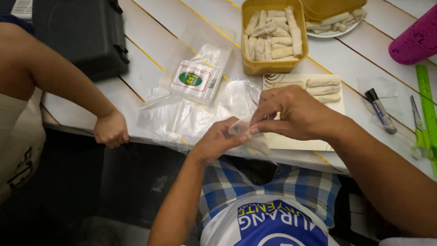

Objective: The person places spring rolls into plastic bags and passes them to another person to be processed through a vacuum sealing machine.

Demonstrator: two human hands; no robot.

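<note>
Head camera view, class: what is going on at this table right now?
A person pinches a small clear plastic bag between the left hand and right hand, just above the table's near edge. Behind the hands, three pale rolls lie on a board, and a yellow tub holds many more. Loose plastic bags and a labelled packet lie to the left. Another person's hand rests on the table edge.

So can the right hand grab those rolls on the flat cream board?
Probably yes. The right hand hovers just in front of the three pale rolls on the flat cream board, nothing between, but its fingers are pinching a small clear plastic bag.
</note>
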